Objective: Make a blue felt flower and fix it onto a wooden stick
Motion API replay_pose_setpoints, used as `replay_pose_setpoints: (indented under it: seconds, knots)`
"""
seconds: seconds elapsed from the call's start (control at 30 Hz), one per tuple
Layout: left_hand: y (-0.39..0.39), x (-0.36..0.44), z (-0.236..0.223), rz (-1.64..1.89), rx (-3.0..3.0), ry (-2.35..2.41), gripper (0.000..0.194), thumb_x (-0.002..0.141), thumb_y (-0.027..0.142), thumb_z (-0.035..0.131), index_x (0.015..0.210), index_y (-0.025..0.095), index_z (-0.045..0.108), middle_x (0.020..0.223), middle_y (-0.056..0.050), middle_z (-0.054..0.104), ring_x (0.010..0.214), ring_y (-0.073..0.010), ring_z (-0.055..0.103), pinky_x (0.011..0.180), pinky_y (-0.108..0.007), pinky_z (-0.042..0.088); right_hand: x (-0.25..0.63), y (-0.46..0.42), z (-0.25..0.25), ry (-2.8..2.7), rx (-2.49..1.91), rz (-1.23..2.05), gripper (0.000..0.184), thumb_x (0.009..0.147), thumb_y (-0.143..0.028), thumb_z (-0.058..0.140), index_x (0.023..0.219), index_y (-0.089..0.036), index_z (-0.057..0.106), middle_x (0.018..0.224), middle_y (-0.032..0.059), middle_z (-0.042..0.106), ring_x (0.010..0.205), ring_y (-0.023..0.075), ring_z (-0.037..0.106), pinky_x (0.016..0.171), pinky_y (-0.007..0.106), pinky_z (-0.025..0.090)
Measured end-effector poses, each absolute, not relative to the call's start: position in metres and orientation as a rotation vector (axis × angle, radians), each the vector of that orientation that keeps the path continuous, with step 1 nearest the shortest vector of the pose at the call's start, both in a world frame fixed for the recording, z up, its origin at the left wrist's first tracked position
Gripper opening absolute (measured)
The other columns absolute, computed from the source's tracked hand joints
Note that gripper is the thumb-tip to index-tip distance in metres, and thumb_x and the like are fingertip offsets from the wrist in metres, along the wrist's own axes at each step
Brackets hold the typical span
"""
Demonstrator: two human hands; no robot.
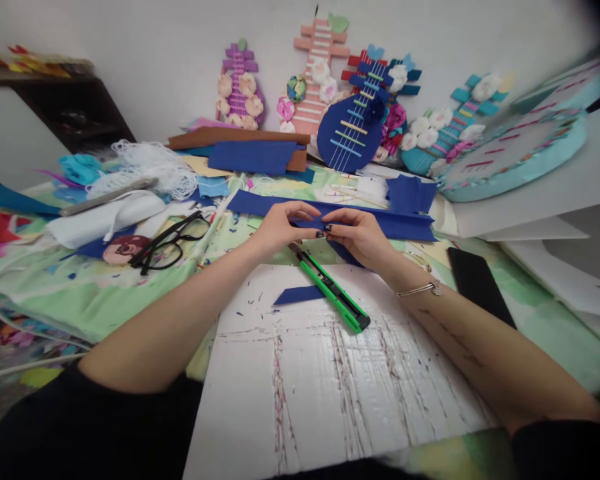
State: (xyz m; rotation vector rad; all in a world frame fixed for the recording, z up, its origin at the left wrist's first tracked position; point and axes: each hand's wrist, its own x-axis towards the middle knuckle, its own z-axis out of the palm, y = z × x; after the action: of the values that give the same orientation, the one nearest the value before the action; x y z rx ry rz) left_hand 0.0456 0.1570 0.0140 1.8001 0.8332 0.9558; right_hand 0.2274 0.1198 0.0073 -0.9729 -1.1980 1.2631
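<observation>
My left hand (279, 227) and my right hand (360, 235) meet at the middle of the table, both pinching a small piece of dark blue felt (314, 224) between their fingertips. Behind them lies a long blue felt strip (400, 225). Just below my hands a green utility knife (333, 289) rests on the scored white cutting board (330, 387), with a blue felt offcut (300, 295) beside it.
Black glasses (173, 243) lie at the left near white cord and fabric scraps. Craft guitars (353, 113) lean against the back wall. A black phone (480, 285) sits at the right, next to a round turquoise piece (520, 150) and white sheets.
</observation>
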Motion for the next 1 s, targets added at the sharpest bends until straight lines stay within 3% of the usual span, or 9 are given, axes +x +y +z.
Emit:
replay_pose_setpoints:
  seconds: [0.17,0.33,0.47,0.7,1.0]
  knots:
    - [0.1573,0.0468,0.0124,1.065,2.135,0.744,0.033,0.061,0.012,0.074,0.094,0.015,0.070,0.096,-0.007,0.069,0.087,-0.0177,0.064,0.078,-0.029,0.051,0.2264,0.1190,0.0078,-1.161,-0.981,1.286,0.013,0.059,-0.014,0.076,0.070,-0.014,0.069,0.067,0.0018,0.066,0.065,0.0123,0.063,0.070,0.028,0.052]
    - [0.1558,0.0480,0.0096,1.198,2.232,0.778,0.015,0.071,0.013,0.066,0.085,0.016,0.072,0.085,-0.005,0.071,0.079,-0.0156,0.065,0.074,-0.027,0.051,0.2280,0.1191,0.0091,-1.128,-0.983,1.379,0.010,0.063,-0.016,0.075,0.072,-0.013,0.070,0.070,0.0057,0.069,0.069,0.0129,0.064,0.071,0.026,0.052]
    - [0.1570,0.0475,0.0084,1.283,2.196,0.792,0.012,0.074,0.017,0.063,0.080,0.015,0.073,0.079,-0.005,0.073,0.072,-0.0158,0.066,0.068,-0.025,0.050,0.2291,0.1191,0.0098,-1.130,-0.925,1.412,0.012,0.066,-0.022,0.075,0.073,-0.014,0.069,0.073,0.0042,0.068,0.070,0.0130,0.065,0.070,0.025,0.052]
    - [0.1582,0.0472,0.0100,1.201,1.984,0.836,0.015,0.073,0.020,0.064,0.081,0.012,0.073,0.070,-0.006,0.071,0.059,-0.0143,0.065,0.059,-0.023,0.051,0.2330,0.1183,0.0071,-1.374,-0.932,1.212,0.042,0.065,-0.022,0.077,0.105,-0.023,0.068,0.093,0.0017,0.069,0.076,0.0138,0.066,0.067,0.025,0.053]
    - [0.1586,0.0473,0.0134,1.183,1.773,0.790,0.017,0.072,0.020,0.067,0.085,0.010,0.073,0.075,-0.007,0.072,0.058,-0.0136,0.066,0.055,-0.022,0.052,0.2311,0.1212,0.0037,-1.433,-0.973,0.973,0.024,0.070,-0.026,0.073,0.093,-0.019,0.073,0.072,0.0019,0.070,0.063,0.0143,0.065,0.062,0.029,0.053]
